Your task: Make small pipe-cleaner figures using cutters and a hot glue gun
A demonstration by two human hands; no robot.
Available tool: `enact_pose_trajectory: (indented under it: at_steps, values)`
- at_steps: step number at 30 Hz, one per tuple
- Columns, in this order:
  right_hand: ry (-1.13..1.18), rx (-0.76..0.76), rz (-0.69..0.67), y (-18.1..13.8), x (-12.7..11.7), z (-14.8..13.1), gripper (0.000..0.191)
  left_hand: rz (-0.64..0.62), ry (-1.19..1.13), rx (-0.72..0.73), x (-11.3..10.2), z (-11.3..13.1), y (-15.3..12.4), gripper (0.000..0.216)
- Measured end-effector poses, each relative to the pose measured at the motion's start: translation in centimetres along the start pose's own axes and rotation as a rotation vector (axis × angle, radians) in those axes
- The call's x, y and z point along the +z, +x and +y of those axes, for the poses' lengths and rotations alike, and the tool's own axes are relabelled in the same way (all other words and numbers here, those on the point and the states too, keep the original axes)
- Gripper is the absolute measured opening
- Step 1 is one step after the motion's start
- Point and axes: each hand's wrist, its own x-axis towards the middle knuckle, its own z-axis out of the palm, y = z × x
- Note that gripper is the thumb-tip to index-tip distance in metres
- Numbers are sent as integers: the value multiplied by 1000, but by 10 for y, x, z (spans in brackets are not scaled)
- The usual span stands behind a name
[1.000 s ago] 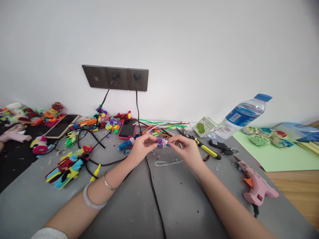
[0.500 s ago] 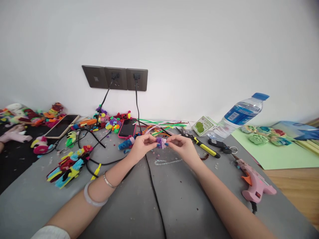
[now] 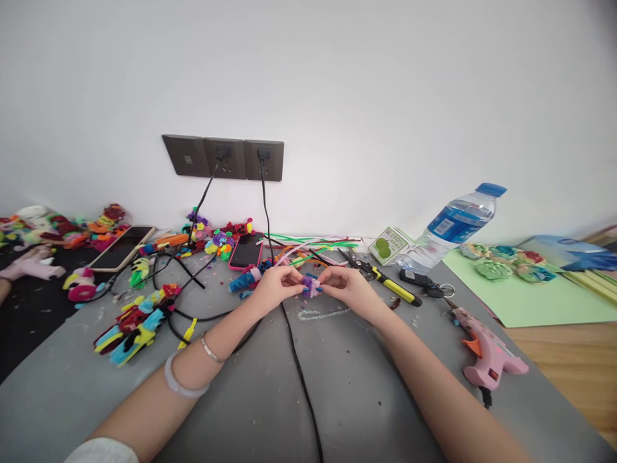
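Note:
Both of my hands meet over the middle of the grey table mat (image 3: pixel 337 386), pinching one small purple pipe-cleaner piece (image 3: pixel 311 285) between their fingertips. My left hand (image 3: pixel 276 287) grips its left side with thumb and fingers closed; two bracelets sit on that wrist. My right hand (image 3: pixel 346 286) grips the right side, its fingers curled. A black cable (image 3: pixel 299 373) runs under my hands toward me. Just below the piece lies a short clear beaded strand (image 3: pixel 322 314).
Coloured pipe cleaners (image 3: pixel 313 247), two phones (image 3: pixel 245 251) (image 3: pixel 120 247), yellow-handled pliers (image 3: pixel 385 280), a car key (image 3: pixel 421 281), a tilted water bottle (image 3: pixel 448 226) and a pink glue gun (image 3: pixel 484 350) surround my hands. Finished colourful crafts (image 3: pixel 137 321) lie at the left. Green paper (image 3: pixel 540 292) lies at the right.
My hands have drawn closer around the purple piece and shifted slightly down and left. The view has swung a little to the right.

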Motion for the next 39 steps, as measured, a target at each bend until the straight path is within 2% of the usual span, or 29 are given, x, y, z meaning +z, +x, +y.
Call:
enact_pose_trajectory:
  at_steps: [8,16,31,39]
  values:
    - [-97,-26,-26,-1,-2,2,14,-38,92,40,1,4,-3,17]
    - [-58,-10,-9,2,0,9,23,-40,101,45,1,1,-1,19]
    - [-2,29,16,4,5,11,25,4,77,2,-2,-4,0,16]
    - [-151,-58,52,4,6,11,21,-9,72,3,-4,-3,0,20]
